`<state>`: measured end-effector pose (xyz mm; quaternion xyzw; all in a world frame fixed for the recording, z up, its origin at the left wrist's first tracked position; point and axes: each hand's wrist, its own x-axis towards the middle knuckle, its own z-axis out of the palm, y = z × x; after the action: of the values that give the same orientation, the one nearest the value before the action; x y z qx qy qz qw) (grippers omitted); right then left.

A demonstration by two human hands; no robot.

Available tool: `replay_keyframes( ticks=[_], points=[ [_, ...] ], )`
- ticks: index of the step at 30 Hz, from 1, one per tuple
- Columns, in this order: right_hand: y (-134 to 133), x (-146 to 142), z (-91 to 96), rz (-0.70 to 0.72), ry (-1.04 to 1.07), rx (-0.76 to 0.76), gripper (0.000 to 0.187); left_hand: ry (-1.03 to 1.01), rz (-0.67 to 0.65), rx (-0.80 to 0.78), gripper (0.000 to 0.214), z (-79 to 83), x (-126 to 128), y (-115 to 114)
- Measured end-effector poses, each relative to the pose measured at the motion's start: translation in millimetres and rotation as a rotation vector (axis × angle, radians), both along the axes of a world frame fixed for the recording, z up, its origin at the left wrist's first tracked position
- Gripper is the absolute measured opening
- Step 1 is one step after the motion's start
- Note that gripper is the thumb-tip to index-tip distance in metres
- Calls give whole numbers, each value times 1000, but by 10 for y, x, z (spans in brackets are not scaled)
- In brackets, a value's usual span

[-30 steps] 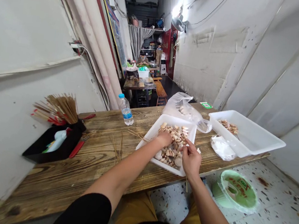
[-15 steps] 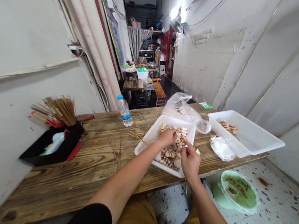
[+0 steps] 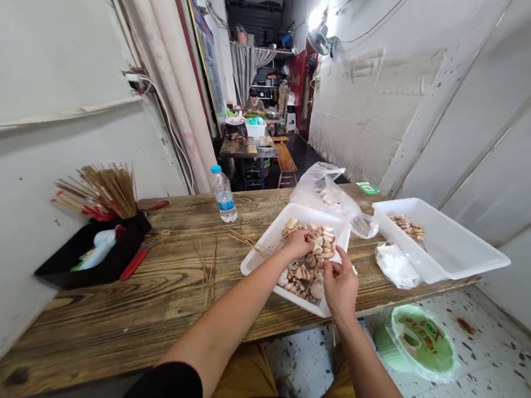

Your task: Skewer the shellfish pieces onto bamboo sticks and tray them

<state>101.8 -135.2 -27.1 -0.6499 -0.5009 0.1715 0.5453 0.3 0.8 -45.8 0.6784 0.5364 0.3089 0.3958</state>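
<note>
A white plastic tray (image 3: pixel 260 249) on the table holds garlic cloves (image 3: pixel 325 244) and some whole bulbs. Over its middle is my left hand (image 3: pixel 299 244), fingers pinched together among the cloves; what lies in the pinch is small and mostly covered, seemingly a garlic clove. My right hand (image 3: pixel 341 287) is at the tray's right side, thumb and fingers curled in toward the cloves. From beneath it a thin bamboo skewer (image 3: pixel 333 332) sticks out past the table edge. Loose skewers (image 3: pixel 247 241) rest across the tray's left rim.
More skewers (image 3: pixel 211 273) lie on the wooden table (image 3: pixel 137 318). Leftward stand a black box (image 3: pixel 79 277) with bundled sticks and a water bottle (image 3: pixel 223 195). A plastic bag (image 3: pixel 319 189) lies behind the tray. Rightward are another white tray (image 3: pixel 461 247) and a green lined bin (image 3: pixel 417 341).
The right index finger has lifted and shifted slightly right, away from the left fingertips. My left hand stays almost in place over the garlic. The whole view has shifted a little.
</note>
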Motion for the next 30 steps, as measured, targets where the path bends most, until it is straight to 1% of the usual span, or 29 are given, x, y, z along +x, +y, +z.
replay_keyframes(
  ticks=[3,7,10,13,17,19,21,23,24,26,28,30],
  points=[
    [7,11,-21,23,16,6,48,131,-34,37,25,-6,1,-13],
    [9,9,-33,33,52,1,45,174,-67,33,17,19,-26,-26],
    [13,11,-27,28,97,0,46,205,-132,44,15,37,-43,-41],
    [31,34,-48,19,176,20,51,233,-213,91,17,46,-42,-64],
    [44,38,-118,-2,303,60,55,324,-229,150,20,59,-27,-88],
    [34,40,-134,16,369,57,56,396,-233,159,21,66,-27,-94],
    [38,112,-111,47,408,28,58,460,-257,156,21,69,-36,-98],
    [90,331,-35,33,335,2,57,500,-291,155,20,64,-50,-100],
    [142,508,26,0,238,-9,56,512,-305,155,19,58,-56,-100],
    [293,984,190,-127,-70,-35,52,525,-312,150,18,41,-63,-98],
    [482,1554,388,-229,-381,-155,52,529,-290,148,19,26,-60,-94],
    [674,2111,569,-304,-593,-344,51,527,-280,149,19,22,-49,-94]
  ],
)
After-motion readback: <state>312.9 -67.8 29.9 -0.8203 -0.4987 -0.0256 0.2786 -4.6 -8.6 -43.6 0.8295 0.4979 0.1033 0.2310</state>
